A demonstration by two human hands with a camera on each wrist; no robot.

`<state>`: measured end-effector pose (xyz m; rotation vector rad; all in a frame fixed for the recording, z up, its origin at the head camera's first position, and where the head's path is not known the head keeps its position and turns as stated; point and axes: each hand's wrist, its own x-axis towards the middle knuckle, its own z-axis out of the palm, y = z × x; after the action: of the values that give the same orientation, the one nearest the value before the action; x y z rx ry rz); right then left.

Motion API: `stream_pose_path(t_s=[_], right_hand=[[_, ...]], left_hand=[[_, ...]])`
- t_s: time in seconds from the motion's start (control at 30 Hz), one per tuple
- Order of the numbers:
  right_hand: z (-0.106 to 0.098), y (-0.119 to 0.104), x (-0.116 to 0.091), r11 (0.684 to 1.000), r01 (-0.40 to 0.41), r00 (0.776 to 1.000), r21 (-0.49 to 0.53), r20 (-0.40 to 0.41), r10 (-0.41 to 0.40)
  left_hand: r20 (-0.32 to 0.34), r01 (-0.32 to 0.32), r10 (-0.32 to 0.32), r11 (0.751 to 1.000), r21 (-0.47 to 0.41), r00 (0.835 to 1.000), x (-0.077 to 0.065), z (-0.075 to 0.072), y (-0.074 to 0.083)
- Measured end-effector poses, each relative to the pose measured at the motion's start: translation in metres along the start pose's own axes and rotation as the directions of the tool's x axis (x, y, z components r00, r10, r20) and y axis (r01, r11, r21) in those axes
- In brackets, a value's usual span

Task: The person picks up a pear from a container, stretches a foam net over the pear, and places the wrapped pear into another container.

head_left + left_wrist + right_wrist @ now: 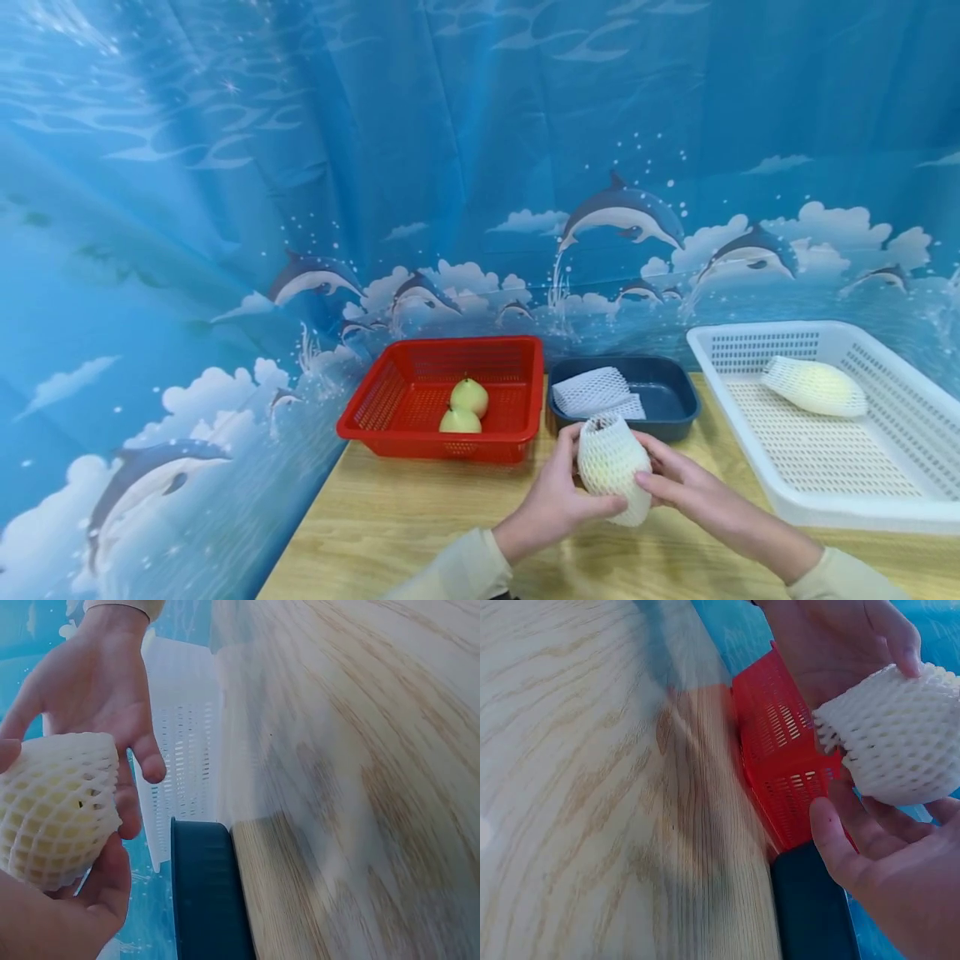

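Note:
Both hands hold a pear in a white foam net sleeve (617, 468) over the table's front part. My left hand (566, 492) grips its left side, thumb in front and fingers partly hidden behind. On the opposite side, my right hand (686, 483) has its thumb on the net and its other fingers behind. The sleeve's open end points up in the head view, and pale yellow-green fruit shows through the mesh (56, 814). In the right wrist view some fingers of the right hand (900, 877) stretch out beside the sleeve's opening.
A red basket (442, 442) with two bare pears (468, 398) stands left on the wooden table (420, 517). Behind the hands is a dark blue tray (675, 400) with white foam nets (592, 392). At right, a white basket (787, 492) contains a netted pear (817, 387).

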<state>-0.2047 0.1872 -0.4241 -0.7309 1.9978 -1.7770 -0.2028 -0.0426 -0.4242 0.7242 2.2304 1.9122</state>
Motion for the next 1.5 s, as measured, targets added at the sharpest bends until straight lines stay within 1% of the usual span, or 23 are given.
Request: stream_pose_path(t_s=[0.1, 0.23, 0.37, 0.47, 0.53, 0.67, 0.73, 0.83, 1.03, 1.17, 1.23, 1.33, 1.4, 1.5], right_hand=[[0.000, -0.001, -0.001, 1.000, 0.008, 1.000, -0.004, 0.012, -0.008], [0.002, -0.002, -0.003, 0.999, 0.025, 0.999, -0.037, -0.022, -0.025], [0.003, -0.005, -0.002, 0.998, -0.016, 0.996, -0.058, -0.086, 0.011], [0.004, -0.008, -0.001, 0.997, -0.050, 0.989, -0.060, -0.140, 0.041], [0.005, -0.008, 0.001, 0.996, -0.062, 0.982, -0.065, -0.180, 0.050], [0.007, -0.008, 0.002, 0.995, -0.069, 0.968, -0.073, -0.245, 0.050], [0.008, -0.007, 0.002, 0.995, -0.072, 0.963, -0.072, -0.263, 0.051], [0.010, -0.006, 0.001, 0.994, -0.082, 0.958, -0.077, -0.280, 0.058], [0.014, -0.004, 0.000, 0.994, -0.042, 0.960, -0.101, -0.278, 0.012], [0.012, -0.003, -0.001, 0.997, -0.018, 0.966, -0.082, -0.257, -0.004], [0.010, -0.004, -0.001, 0.997, -0.025, 0.964, -0.074, -0.267, 0.005], [0.007, -0.005, -0.001, 0.996, -0.029, 0.961, -0.082, -0.277, 0.005], [0.006, -0.005, 0.000, 0.997, -0.010, 0.966, -0.083, -0.257, -0.012], [0.006, -0.004, 0.000, 0.997, 0.036, 0.979, -0.073, -0.196, -0.049]], left_hand=[[0.009, -0.007, 0.007, 0.999, 0.032, 1.000, -0.001, -0.002, 0.000], [0.025, 0.005, -0.006, 0.998, 0.062, 1.000, -0.001, -0.003, 0.001], [-0.013, 0.014, -0.013, 0.989, 0.144, 1.000, -0.001, -0.002, 0.003], [-0.049, 0.012, -0.003, 0.983, 0.185, 0.999, -0.001, -0.001, 0.003], [-0.050, 0.001, 0.008, 0.985, 0.174, 0.999, -0.001, 0.000, 0.003], [-0.027, -0.016, 0.020, 0.990, 0.139, 0.999, 0.000, 0.003, 0.003], [-0.015, -0.012, 0.014, 0.993, 0.121, 1.000, 0.000, 0.004, 0.004], [-0.013, 0.018, -0.017, 0.996, 0.084, 1.000, 0.000, 0.006, 0.005], [-0.047, 0.065, -0.064, 0.998, 0.011, 0.997, 0.001, 0.011, 0.007], [-0.070, 0.055, -0.054, 0.998, 0.021, 0.996, 0.002, 0.012, 0.005], [-0.077, 0.045, -0.042, 0.998, 0.033, 0.996, 0.001, 0.012, 0.003], [-0.073, 0.027, -0.026, 0.999, 0.018, 0.997, 0.001, 0.011, 0.001], [-0.067, 0.023, -0.022, 1.000, 0.010, 0.997, 0.001, 0.011, 0.000], [-0.064, 0.021, -0.020, 1.000, 0.014, 0.998, 0.001, 0.011, 0.000]])
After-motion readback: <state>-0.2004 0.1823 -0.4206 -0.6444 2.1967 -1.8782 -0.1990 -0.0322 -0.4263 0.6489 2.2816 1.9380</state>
